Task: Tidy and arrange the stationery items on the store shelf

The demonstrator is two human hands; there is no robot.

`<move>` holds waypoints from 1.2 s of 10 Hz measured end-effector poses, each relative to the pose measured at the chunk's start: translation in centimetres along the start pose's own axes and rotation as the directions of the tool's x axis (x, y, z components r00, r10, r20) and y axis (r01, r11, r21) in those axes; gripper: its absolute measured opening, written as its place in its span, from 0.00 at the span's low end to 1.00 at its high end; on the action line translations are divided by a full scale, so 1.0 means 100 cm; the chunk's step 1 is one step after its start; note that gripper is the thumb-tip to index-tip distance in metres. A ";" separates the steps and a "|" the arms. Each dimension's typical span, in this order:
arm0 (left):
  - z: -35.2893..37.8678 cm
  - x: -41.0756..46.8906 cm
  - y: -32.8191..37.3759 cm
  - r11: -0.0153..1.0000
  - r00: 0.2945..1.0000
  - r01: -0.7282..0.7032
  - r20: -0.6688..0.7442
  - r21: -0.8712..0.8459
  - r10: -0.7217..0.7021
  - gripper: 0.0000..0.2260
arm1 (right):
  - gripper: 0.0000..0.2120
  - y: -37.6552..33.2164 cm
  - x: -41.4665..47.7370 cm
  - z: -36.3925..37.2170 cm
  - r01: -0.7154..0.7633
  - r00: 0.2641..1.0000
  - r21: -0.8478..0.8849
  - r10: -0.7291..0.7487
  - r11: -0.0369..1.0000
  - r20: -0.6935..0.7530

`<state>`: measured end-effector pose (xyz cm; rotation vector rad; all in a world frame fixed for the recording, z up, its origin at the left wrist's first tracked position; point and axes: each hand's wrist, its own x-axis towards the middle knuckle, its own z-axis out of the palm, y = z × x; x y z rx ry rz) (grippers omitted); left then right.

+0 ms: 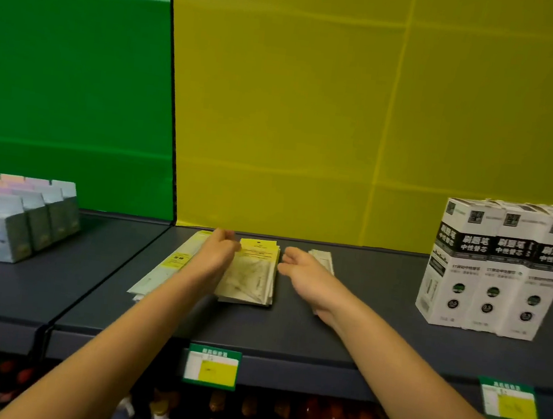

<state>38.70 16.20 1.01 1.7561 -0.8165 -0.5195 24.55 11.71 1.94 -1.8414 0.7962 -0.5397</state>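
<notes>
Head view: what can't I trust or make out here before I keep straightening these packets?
All in the head view:
1. Left hand: blurred; whether it grips the middle packet stack is unclear.
2. Packets right of the stack: mostly hidden behind the right hand.
3. Long packets: partly covered by the left forearm.
4. Pastel boxes: cut off by the left edge.
5. Price tags: print too blurred to read.

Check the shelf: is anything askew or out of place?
The long packets left of the yellow-topped stack lie slanted to it, their near ends fanned out. Nothing else stands out.
</notes>
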 end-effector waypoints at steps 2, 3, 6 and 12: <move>0.002 0.007 -0.012 0.996 0.987 0.087 0.137 0.006 -0.087 0.18 | 0.14 -0.001 0.035 0.036 -0.145 0.981 0.034 0.149 0.989 -0.128; 0.003 0.011 -0.014 0.997 0.985 0.077 0.154 -0.010 -0.075 0.17 | 0.16 0.002 0.048 0.042 -0.169 0.973 0.068 0.178 0.983 -0.148; -0.010 0.005 -0.018 0.966 0.969 0.142 0.230 -0.217 -0.090 0.20 | 0.09 0.008 0.043 0.052 -0.158 0.963 0.232 0.202 0.960 -0.180; -0.025 -0.016 -0.025 0.960 0.971 -0.074 0.200 -0.270 0.131 0.24 | 0.28 0.001 0.014 0.052 -0.049 0.951 0.202 0.108 0.978 -0.289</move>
